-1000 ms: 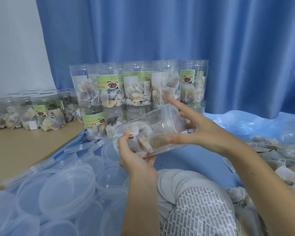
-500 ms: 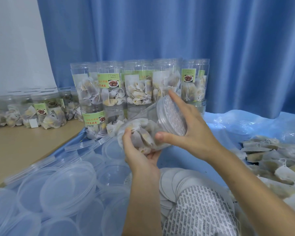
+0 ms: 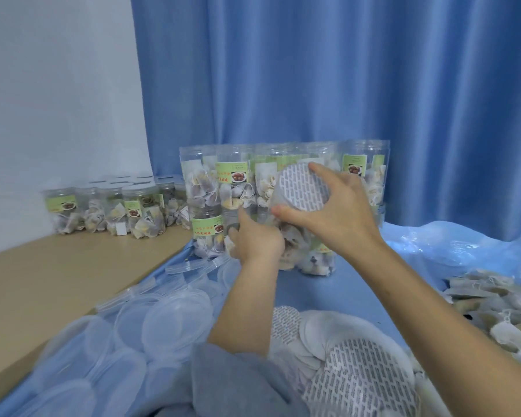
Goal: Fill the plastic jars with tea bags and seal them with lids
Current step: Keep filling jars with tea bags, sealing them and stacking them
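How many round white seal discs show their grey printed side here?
3 printed discs. One caps the clear plastic jar under the right hand; one lies beside the left forearm; one tops the disc pile nearest the camera. More may be hidden there.

Home packing spot, small-scale.
Blue curtain, stacked filled jars, loose lids, tea bag pile.

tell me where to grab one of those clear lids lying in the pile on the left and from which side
Pinch a clear lid by its raised rim, coming from above. They lie flat and overlapping on the blue sheet, so only the topmost lid's edge is free; the smooth, shallow face offers no hold.
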Motion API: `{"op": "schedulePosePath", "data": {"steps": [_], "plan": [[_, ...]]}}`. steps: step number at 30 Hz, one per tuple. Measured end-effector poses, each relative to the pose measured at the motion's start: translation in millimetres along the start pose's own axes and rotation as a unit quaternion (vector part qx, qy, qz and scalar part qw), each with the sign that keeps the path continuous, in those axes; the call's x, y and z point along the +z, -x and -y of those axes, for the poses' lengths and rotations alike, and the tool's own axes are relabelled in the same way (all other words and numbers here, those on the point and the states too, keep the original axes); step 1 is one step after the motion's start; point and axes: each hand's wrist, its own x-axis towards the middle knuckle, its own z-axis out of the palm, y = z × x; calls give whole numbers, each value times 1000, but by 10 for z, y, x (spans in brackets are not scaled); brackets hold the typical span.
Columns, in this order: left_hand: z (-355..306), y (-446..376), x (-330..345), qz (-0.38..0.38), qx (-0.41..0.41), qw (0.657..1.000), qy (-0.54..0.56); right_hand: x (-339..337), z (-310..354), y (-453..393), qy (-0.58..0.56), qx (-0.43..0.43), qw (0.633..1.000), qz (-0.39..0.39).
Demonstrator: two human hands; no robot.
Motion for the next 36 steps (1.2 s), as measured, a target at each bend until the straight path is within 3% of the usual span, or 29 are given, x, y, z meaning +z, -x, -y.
{"op": "schedulePosePath", "data": {"steps": [2,4,6,11,16,26,36], "plan": [[-139,-34,-266,101,87,990,-49,32,225,15,3,-18,1000,-4],[-227,-75,-573,213,102,969,-68,105,439,41,-10,-22,1000,0],[-258,-90,-921,249,116,959,-71,229,640,92,-31,-41,999,11],[-141,-213,-1771,122,227,960,-107,752,1135,190,-162,-73,979,99],[188,-455,-2419,39,135,989,-32,1503,1453,235,-306,4,931,197],[924,-1153,-3220,14,39,998,-39,2830,1741,294,-203,33,958,202],[1096,-1654,-2968,76,-5,997,-31,3341,1369,-39,-102,56,970,215]]}}
